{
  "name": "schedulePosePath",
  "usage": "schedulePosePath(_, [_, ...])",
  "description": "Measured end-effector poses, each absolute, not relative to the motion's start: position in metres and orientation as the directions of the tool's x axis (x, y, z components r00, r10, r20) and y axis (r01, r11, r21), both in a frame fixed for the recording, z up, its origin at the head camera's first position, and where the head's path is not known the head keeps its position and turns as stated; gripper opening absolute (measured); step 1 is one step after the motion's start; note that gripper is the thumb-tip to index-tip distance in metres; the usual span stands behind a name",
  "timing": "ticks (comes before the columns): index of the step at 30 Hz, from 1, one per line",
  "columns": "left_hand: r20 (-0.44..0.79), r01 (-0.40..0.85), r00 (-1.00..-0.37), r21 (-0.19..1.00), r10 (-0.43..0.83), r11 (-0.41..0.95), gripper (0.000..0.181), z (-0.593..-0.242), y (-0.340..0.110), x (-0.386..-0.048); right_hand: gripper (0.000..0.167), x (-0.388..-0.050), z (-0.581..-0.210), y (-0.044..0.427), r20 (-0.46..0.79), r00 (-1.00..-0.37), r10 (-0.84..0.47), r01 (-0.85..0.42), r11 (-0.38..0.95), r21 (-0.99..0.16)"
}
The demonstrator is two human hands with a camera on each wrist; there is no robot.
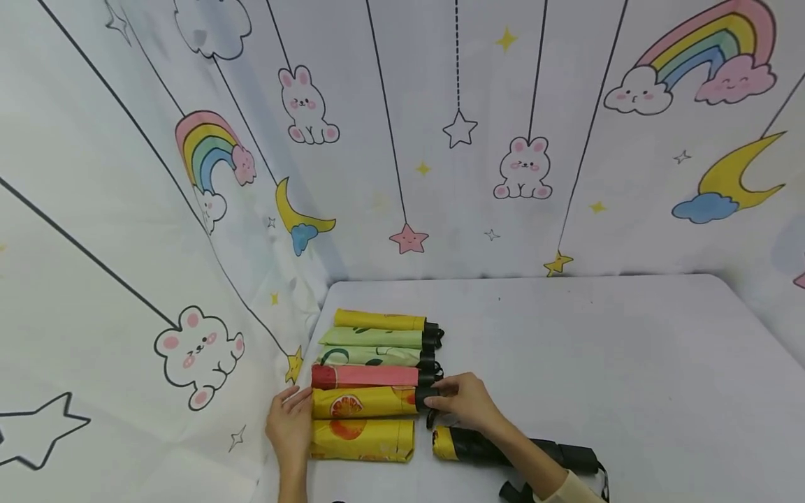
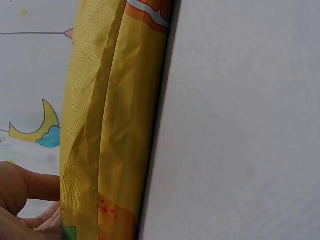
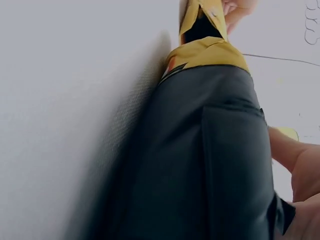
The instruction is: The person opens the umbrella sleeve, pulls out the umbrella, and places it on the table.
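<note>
The left hand (image 1: 289, 427), fingers extended, touches the left end of a yellow folded umbrella (image 1: 386, 403) on a white table (image 1: 597, 349). The right hand's (image 1: 468, 404) bent fingers touch its black end; whether they pinch, I cannot tell. Beyond lie a pink umbrella (image 1: 377, 376) and others; nearer, a yellow pouch (image 1: 377, 448) and black umbrella (image 1: 478, 447).

Passable: over the table (image 1: 616, 363), right of the umbrella row (image 1: 371, 376). Left, near-right obstructed.
Umbrellas packed side by side, tight. Left hand (image 1: 289, 425) occupies strip between row and wall cloth (image 1: 138, 279); right hand (image 1: 464, 400) at second-nearest umbrella's (image 1: 371, 403) handle. Black-wrapped umbrella (image 1: 476, 446) plus right forearm (image 1: 531, 461) obstruct near-right.
</note>
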State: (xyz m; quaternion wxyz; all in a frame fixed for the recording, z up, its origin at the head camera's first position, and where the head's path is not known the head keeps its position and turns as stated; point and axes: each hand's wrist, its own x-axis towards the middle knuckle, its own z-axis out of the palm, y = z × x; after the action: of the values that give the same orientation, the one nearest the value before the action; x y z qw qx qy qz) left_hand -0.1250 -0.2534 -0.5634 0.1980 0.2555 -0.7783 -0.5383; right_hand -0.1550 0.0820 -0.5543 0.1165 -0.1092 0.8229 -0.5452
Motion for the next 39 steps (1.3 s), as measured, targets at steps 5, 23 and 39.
schedulePosePath(5, [0.039,-0.171,-0.788,0.945,-0.615,0.28,0.038,-0.565,-0.254,-0.125,0.045,-0.155,-0.552,0.081,-0.177,-0.942,-0.287,0.101,0.26,-0.96])
schedulePosePath(23, [0.031,-0.165,-0.78,0.953,-0.625,0.254,0.037,-0.562,-0.251,-0.126,0.036,-0.153,-0.542,0.082,-0.278,-0.92,-0.278,0.27,0.066,-0.961])
schedulePosePath(39, [-0.008,-0.191,-0.773,0.957,-0.634,0.22,0.041,-0.56,-0.253,-0.128,0.034,-0.155,-0.541,0.087,-0.293,-0.917,-0.269,0.303,0.006,-0.953])
